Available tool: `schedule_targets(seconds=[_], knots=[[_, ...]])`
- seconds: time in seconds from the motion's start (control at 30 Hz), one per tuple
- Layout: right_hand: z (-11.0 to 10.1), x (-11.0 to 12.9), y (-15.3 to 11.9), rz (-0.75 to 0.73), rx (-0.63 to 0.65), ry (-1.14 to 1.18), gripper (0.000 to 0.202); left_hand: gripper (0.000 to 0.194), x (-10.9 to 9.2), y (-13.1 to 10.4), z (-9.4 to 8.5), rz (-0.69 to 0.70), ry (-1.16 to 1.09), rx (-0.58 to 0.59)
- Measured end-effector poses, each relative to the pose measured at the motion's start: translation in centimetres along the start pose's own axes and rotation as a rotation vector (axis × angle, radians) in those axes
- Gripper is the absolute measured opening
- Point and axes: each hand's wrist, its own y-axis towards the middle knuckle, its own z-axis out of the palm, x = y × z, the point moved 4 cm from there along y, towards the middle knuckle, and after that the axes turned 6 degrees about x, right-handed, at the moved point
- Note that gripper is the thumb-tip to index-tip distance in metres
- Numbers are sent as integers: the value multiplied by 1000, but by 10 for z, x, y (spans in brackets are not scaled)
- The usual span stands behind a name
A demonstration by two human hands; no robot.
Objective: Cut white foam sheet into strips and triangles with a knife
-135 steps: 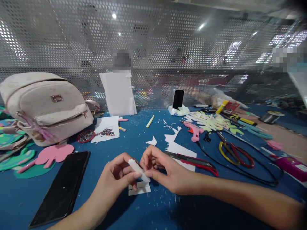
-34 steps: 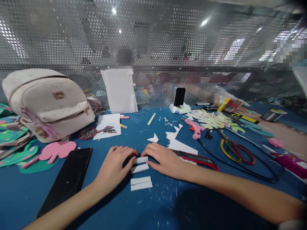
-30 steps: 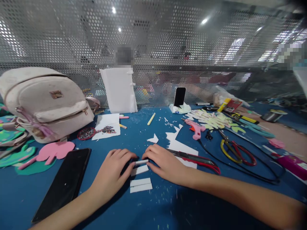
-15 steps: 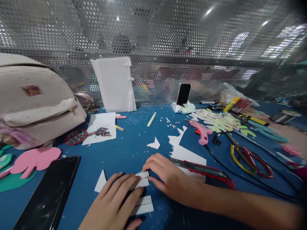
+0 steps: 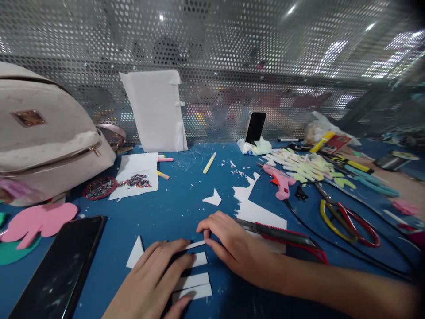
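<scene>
A narrow white strip (image 5: 196, 245), looking like foam or thick paper, spans the gap between my hands, its edge turned up. My right hand (image 5: 229, 243) pinches its right end between thumb and forefinger. Over its left end lies my left hand (image 5: 149, 274), fingers spread and a fingertip touching the strip. Below, a flat white strip (image 5: 200, 259) comes out from under a left finger. Two more, an upper strip (image 5: 195, 280) and a lower strip (image 5: 197, 291), lie side by side near my left thumb. Left of the hands is a white triangular scrap (image 5: 136, 253).
A black box cutter (image 5: 279, 232) lies over a white offcut (image 5: 262, 213) beside my right forearm. Farther right are a pink glue gun (image 5: 280, 179), its cable and red-yellow scissors (image 5: 348, 221). At left: a phone (image 5: 56, 270) and a backpack (image 5: 49, 137). A perforated metal panel (image 5: 226, 53) stands behind.
The strip between my hands has turned from lying flatter to a narrow edge, and my right fingers have closed in a pinch at its end. The camera view has shifted slightly.
</scene>
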Motion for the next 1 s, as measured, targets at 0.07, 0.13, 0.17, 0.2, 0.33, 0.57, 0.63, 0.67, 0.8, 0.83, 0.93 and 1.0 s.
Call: schedule_targets(seconds=[0.07, 0.13, 0.17, 0.2, 0.33, 0.57, 0.63, 0.67, 0.8, 0.83, 0.93, 1.0], knots=[[1, -1, -1, -3, -13, 7, 22, 36, 1, -1, -2, -32, -53, -8], [1, -1, -2, -16, -25, 10, 21, 38, 4, -3, 1, -74, -98, 18], [2, -1, -2, -21, -31, 14, 21, 41, 6, -4, 5, -92, -114, 34], [2, -1, -3, -25, -37, 18, 21, 43, 8, -6, 8, -106, -123, 28], [3, -2, -4, -50, -44, 42, 25, 46, 11, -9, 16, -67, -119, -33], [2, 1, -6, -52, 6, 45, 31, 51, 3, -3, 3, -94, -98, 57], [1, 1, -5, -59, 18, 48, 34, 62, 2, -2, 4, -85, -106, 74], [2, 1, -5, -71, 22, 46, 40, 67, 2, -1, 5, -82, -108, 83], [5, 0, -2, -156, 23, 27, 70, 69, 5, 0, 12, -80, -125, 93], [6, 0, -2, -179, 23, 27, 72, 67, 5, -1, 12, -75, -129, 87], [9, 0, -2, -223, 37, 33, 74, 63, 4, -2, 11, -75, -141, 83], [10, 0, -3, -224, 47, 31, 73, 61, 3, -2, 10, -75, -146, 90]])
